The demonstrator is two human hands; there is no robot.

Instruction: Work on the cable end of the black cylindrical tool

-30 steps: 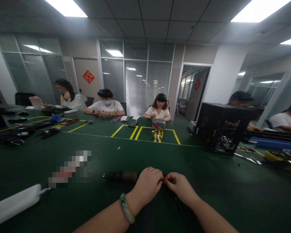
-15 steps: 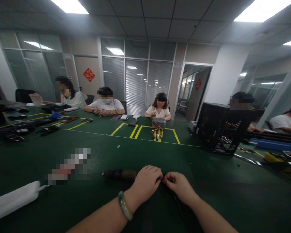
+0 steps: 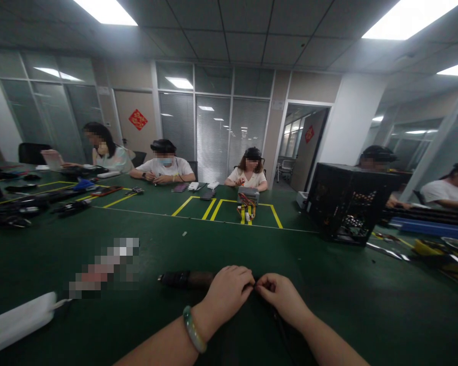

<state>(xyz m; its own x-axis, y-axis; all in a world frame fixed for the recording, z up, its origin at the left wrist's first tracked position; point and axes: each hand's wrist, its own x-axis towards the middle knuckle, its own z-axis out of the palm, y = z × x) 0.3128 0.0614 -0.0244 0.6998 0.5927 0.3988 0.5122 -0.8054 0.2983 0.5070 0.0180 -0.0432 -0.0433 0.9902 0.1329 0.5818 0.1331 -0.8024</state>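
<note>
A dark electric screwdriver [image 3: 183,279] lies on the green table, its bit end pointing left. My left hand [image 3: 231,292], with a bangle on the wrist, is closed round its rear part. My right hand [image 3: 282,297] touches or nearly touches the left fingertips. Its thumb and index finger are pinched at the tool's back end, where a dark cord [image 3: 280,325] seems to leave and run down toward me. The exact spot between the fingertips is hidden and dark.
A white power strip [image 3: 21,323] lies at left, beside a blurred-out patch. A black computer case [image 3: 347,203] stands at right. Across the table, several people sit, one behind a grey power supply unit [image 3: 248,195] with loose wires. Tools and cables [image 3: 41,201] lie far left.
The view has shifted slightly. Both hands stay at the screwdriver's rear end, with the fingertips in almost the same pose.
</note>
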